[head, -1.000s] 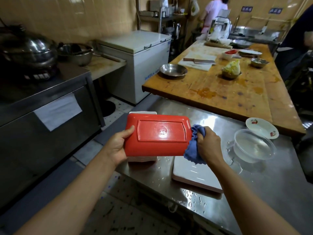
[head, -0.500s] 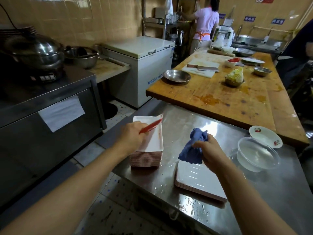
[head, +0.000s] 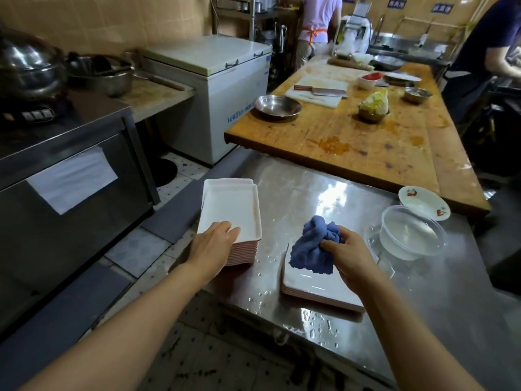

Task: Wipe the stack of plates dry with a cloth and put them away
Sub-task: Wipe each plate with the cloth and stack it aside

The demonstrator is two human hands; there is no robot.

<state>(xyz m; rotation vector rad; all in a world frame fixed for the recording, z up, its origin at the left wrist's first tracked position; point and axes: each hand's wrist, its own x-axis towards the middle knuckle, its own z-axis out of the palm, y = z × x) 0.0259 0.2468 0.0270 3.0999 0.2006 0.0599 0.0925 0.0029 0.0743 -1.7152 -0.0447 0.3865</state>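
**Dried plate down on the left pile, cloth ready over the wet ones**

Your left hand [head: 215,244] lies on the near edge of the tall stack of plates [head: 231,218], fingers fairly straight and resting on the top plate, thumb hidden. That looks like squaring the top plate on the pile; it sits a little askew from the ones below. This pile stands at the left corner of the steel counter [head: 310,193], which seems to be where the wiped plates go

Your right hand [head: 348,258] pinches the bunched blue cloth [head: 313,246] between thumb and curled fingers, held just over the low stack of wet plates [head: 318,289] in front of you. Keeping it there saves a reach for the next wipe. Water beads lie on the counter between the two piles, so the split keeps dry from wet

A clear tub of water [head: 411,232] stands just right of the low stack, near a small flowered dish [head: 423,201]
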